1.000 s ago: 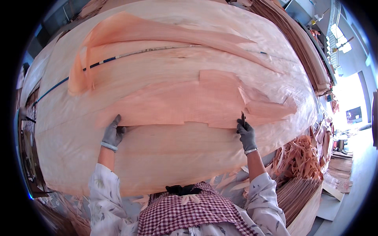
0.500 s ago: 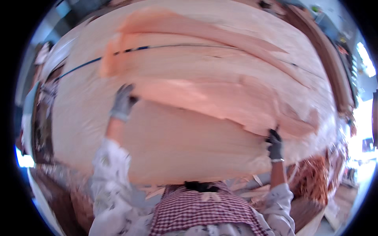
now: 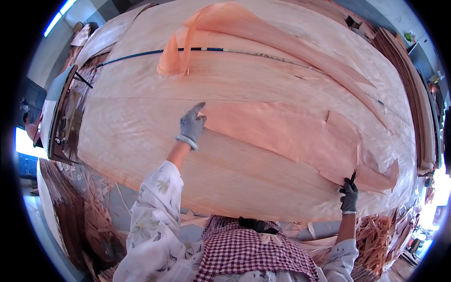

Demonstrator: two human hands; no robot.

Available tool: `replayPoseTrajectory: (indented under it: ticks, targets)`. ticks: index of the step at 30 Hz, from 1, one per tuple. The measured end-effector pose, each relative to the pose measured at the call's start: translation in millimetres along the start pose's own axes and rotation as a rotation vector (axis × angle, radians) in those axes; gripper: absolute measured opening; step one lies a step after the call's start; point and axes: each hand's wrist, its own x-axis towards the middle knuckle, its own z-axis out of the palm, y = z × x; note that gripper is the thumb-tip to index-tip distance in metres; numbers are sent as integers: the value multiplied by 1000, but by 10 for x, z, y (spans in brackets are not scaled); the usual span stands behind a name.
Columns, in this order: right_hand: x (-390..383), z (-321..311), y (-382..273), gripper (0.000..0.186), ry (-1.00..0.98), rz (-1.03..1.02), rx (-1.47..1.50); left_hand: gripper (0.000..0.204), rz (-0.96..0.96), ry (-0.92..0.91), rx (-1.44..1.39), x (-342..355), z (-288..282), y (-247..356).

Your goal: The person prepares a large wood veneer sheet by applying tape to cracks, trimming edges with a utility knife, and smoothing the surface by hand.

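A pale left wall (image 3: 44,66) stands at the upper left, near a bright light strip (image 3: 59,18); white glare (image 3: 29,143) shines at far left, above a blue panel (image 3: 29,165); grey floor (image 3: 110,202) shows below; brightness (image 3: 441,185) floods the right edge.

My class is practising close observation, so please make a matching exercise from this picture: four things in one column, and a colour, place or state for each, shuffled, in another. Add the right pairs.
Column 1
1. Left hand
2. Right hand
3. Apron
4. Long thin rod

Column 2
A. Lying across the large pale sheet, blue toward its left end
B. Gloved, holding a small dark tool
C. Dark red and white checks
D. Gloved, at the left end of the torn pinkish sheet

Right pairs: 1-D, 2-B, 3-C, 4-A
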Motion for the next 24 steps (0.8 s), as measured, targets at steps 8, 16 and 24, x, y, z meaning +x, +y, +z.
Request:
replayPoseTrajectory:
  ticks: [8, 16, 24]
  targets:
    - [-265, -26, -277, 36, -167, 111, -134, 29, 332, 20, 393, -81, 65, -444]
    - [-403, 109, -1108, 21, -400, -314, -713, 24, 541, 187, 960, -321, 79, -63]
    - [-689, 2643, -1423, 27, -853, -640, -1001, 28, 333, 255, 596, -433, 226, -283]
